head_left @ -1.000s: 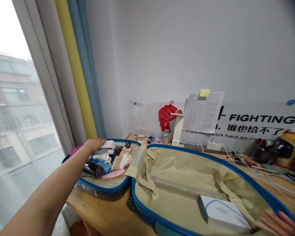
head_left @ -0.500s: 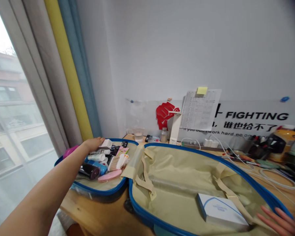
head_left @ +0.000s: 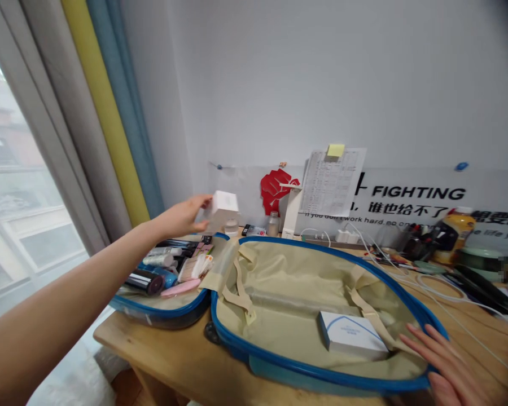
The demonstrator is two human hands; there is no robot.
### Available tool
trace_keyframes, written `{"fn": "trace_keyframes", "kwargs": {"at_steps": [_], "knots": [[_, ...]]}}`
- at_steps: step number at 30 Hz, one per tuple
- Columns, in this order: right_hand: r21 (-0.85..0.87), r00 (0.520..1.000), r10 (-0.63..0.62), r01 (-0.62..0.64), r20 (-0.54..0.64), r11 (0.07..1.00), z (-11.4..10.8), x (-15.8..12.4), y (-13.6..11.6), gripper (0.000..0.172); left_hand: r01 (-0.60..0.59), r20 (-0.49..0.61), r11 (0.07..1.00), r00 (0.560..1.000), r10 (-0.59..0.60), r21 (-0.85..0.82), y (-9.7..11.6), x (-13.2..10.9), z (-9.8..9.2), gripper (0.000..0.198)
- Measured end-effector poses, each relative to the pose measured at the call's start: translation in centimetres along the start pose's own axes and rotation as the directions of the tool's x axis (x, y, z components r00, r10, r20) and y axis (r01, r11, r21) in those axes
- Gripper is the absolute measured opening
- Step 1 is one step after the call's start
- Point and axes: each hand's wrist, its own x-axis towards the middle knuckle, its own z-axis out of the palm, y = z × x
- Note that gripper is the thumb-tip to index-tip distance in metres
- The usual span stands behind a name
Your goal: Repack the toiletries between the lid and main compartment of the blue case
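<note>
My left hand [head_left: 188, 217] grips a small white box [head_left: 225, 206] by its left side, held up above the far edge of the suitcase's left half. Below it, that half of the open blue suitcase [head_left: 169, 314] is packed with a dark bottle [head_left: 143, 281], a pink brush-like item [head_left: 180, 288], cotton swabs [head_left: 195, 267] and other toiletries. My right hand [head_left: 442, 358], fingers spread, is at the right rim of the other half, apparently resting there. In that beige-lined half lies a flat white box with a blue line [head_left: 353, 332], left of my right hand.
Behind the suitcase stand a glass jar [head_left: 273, 224], a white desk lamp [head_left: 292, 211] and a power strip [head_left: 342, 239]. White cables [head_left: 444, 287], pens and an orange bottle [head_left: 455, 234] crowd the right of the wooden table [head_left: 161, 352]. A curtain hangs at left.
My left hand has lifted the small white box out of the left half, up and to the right. The view has shifted slightly; my right hand stays by the right rim.
</note>
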Motion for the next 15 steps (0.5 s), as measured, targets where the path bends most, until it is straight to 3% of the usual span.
{"fn": "trace_keyframes", "kwargs": {"at_steps": [2, 4, 7, 10, 15], "knots": [[-0.024, 1.000, 0.003, -0.003, -0.011, 1.000, -0.3, 0.2, -0.8, 0.034, -0.146, -0.027, 0.959, 0.989, 0.144, -0.241, 4.4, 0.4, -0.1, 0.069], [-0.045, 1.000, -0.014, 0.013, -0.025, 0.999, -0.4, 0.6, -1.5, 0.033, -0.232, 0.022, 0.874, 0.964, 0.266, -0.427, 8.8, 0.5, 0.6, 0.066], [-0.079, 0.998, -0.051, 0.048, -0.035, 0.996, -0.6, 1.0, -2.4, 0.035, -0.304, 0.090, 0.768, 0.901, 0.424, -0.564, 14.0, 0.4, 2.7, 0.064], [-0.099, 0.998, -0.065, 0.063, -0.017, 0.993, -0.9, 1.3, -2.9, 0.035, -0.331, 0.207, 0.769, 0.837, 0.507, -0.547, 17.1, 0.2, 5.0, 0.066], [-0.091, 0.998, -0.052, 0.050, -0.021, 0.995, -1.0, 1.4, -3.2, 0.035, -0.394, 0.399, 0.850, 0.758, 0.515, -0.349, 18.9, 0.0, 7.0, 0.069]]}}
